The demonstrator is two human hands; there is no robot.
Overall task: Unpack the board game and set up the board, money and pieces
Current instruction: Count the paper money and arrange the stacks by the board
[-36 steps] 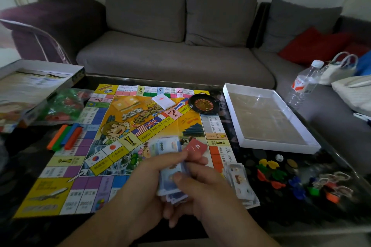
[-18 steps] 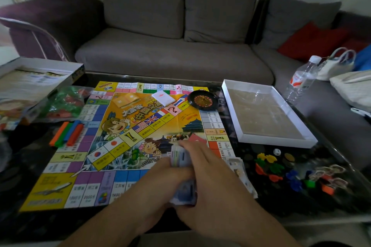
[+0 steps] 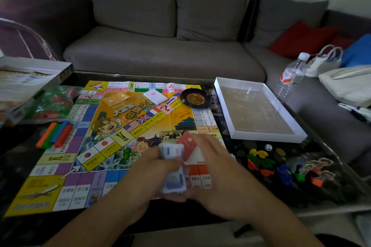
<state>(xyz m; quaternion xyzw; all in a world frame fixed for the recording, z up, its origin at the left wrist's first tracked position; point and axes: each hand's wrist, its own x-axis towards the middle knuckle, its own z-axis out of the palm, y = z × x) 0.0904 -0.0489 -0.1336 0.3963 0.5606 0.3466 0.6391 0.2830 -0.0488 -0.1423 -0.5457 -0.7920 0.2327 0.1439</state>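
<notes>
The game board lies flat and open on the dark bench. Both hands are close together over the near edge of the board. The left hand grips a stack of play money, with its fingers curled round it. The right hand is beside the stack and touches it, and a red card sticks up by its fingers; I cannot tell if this hand grips anything. A small black spinner wheel and a white card pile sit on the far part of the board. Coloured sticks lie at the left edge. Little coloured game pieces and a white die lie on the bench to the right, near the white box tray.
</notes>
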